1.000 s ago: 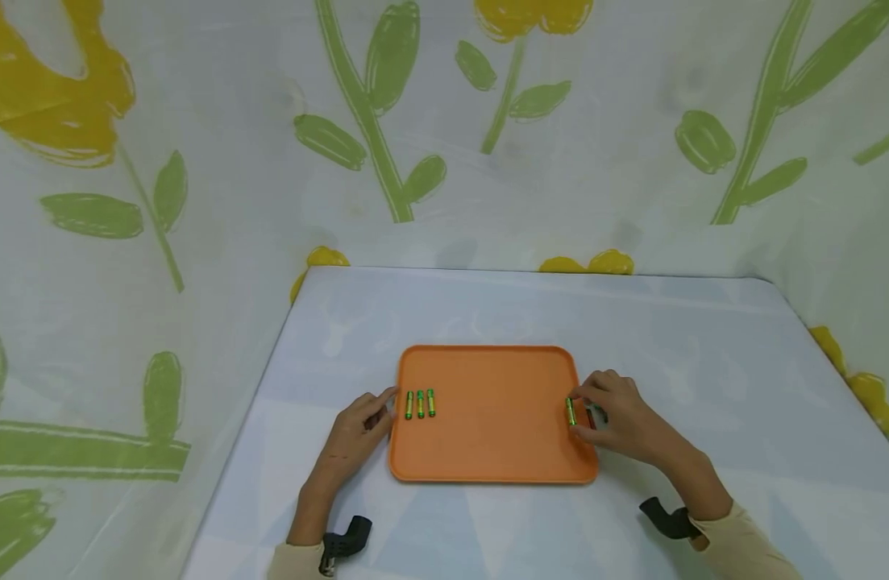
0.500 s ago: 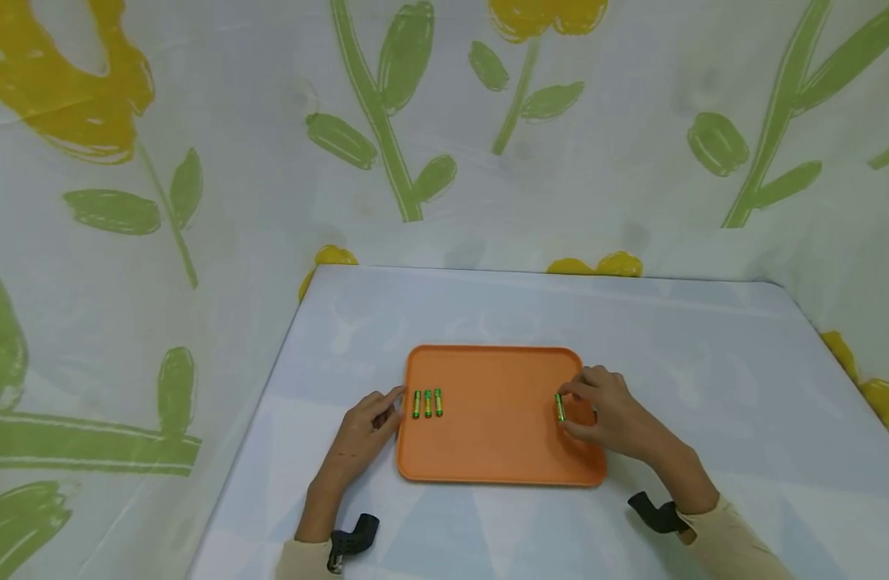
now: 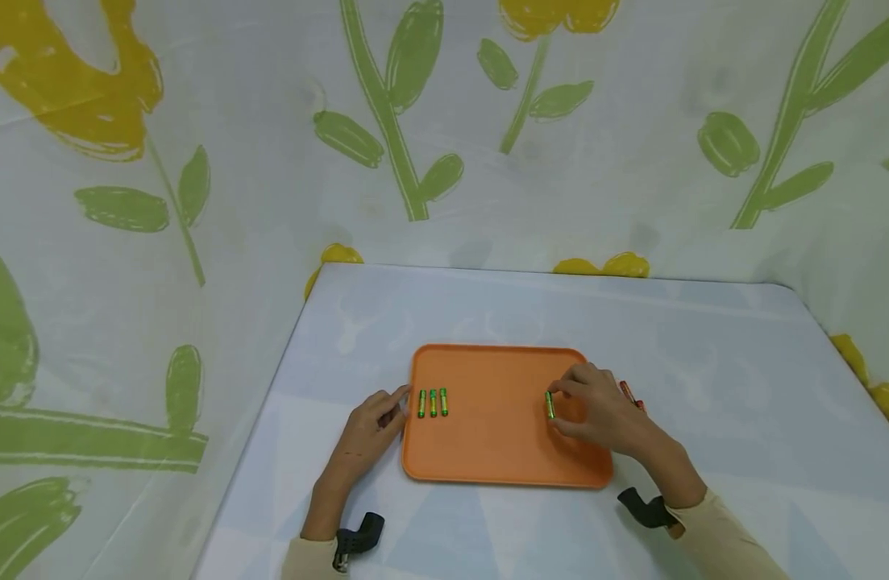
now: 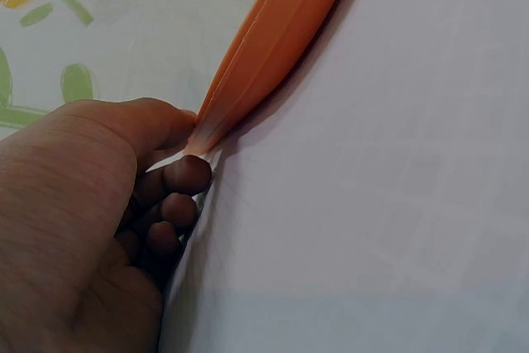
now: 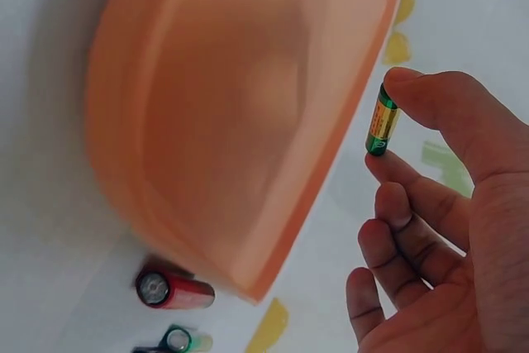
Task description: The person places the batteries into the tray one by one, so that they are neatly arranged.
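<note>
Covering the rear and sides: one pale backdrop (image 3: 270, 201), printed with yellow flowers and green leaves. One table (image 3: 480, 306), pale, blue triangles towards its near part. One orange tray (image 3: 498, 403), shallow, round-cornered, lying on the table well apart from the far edge. One right hand (image 3: 600, 409), beige sleeve, over the tray's right part; grip pinching one battery end to end between thumb and index finger, other fingers loosely bent. One left hand (image 3: 366, 433), beige sleeve, at the tray's left edge; grip relaxed, fingertips touching the rim. Two black wrist devices (image 3: 360, 534), one per arm. Red batteries (image 3: 627, 391), on the table just beside the tray's right edge, partly hidden by the right hand; count unclear. Three batteries (image 3: 433, 403), green and yellow, upright to the far edge, side by side with narrow gaps, near the tray's left edge. One held battery (image 3: 550, 405), same colouring, well apart from the three.
</note>
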Tool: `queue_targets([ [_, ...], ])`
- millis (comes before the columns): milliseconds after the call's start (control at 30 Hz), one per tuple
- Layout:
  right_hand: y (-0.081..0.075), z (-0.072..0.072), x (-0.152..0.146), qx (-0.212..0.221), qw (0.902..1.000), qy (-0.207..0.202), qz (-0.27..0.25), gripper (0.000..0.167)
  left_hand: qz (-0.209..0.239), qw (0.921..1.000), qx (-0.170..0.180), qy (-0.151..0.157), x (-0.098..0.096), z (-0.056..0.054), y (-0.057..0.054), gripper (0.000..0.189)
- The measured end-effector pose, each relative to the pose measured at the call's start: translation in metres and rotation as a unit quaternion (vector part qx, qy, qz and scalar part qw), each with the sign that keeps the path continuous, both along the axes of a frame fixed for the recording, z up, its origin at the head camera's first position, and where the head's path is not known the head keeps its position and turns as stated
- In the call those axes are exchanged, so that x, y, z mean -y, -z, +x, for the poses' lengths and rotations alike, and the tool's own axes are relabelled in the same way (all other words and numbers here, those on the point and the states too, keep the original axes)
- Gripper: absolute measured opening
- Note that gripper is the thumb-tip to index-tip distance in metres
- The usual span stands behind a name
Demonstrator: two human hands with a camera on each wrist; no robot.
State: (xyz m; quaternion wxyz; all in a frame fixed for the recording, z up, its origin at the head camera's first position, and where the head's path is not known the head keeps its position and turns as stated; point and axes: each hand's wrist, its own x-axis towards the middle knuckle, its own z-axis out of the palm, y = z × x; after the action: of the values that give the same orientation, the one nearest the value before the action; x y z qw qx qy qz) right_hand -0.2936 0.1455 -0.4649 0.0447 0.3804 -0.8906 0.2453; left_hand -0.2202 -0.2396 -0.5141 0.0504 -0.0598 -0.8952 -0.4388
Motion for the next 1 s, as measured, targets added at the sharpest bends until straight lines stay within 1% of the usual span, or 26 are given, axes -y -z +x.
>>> queue_targets([
  [100,-0.001,-0.001,0.004,-0.001,1.0000,-0.004,0.003,0.035,0.001,1.0000,-0.002,0.000,0.000,-0.001,0.001,0.040],
  [300,-0.002,0.000,0.011,0.019,0.9997,0.005,0.015,0.036,0.002,1.0000,-0.005,0.002,0.000,-0.001,0.002,0.040],
  [600,-0.003,-0.001,0.020,0.018,0.9997,0.001,0.014,0.038,-0.002,0.9999,0.013,-0.008,0.000,0.000,0.001,0.040],
  [767,0.000,-0.002,0.023,0.017,0.9997,-0.003,0.014,0.036,-0.002,0.9998,0.018,-0.007,-0.001,0.001,-0.002,0.040],
  [867,0.001,-0.002,0.025,0.019,0.9997,-0.005,0.015,0.035,-0.001,0.9999,0.014,-0.008,-0.001,0.001,-0.002,0.040],
  [1000,-0.001,-0.001,0.028,0.030,0.9994,-0.001,0.017,0.036,0.000,1.0000,0.005,-0.008,-0.001,0.001,0.000,0.040],
])
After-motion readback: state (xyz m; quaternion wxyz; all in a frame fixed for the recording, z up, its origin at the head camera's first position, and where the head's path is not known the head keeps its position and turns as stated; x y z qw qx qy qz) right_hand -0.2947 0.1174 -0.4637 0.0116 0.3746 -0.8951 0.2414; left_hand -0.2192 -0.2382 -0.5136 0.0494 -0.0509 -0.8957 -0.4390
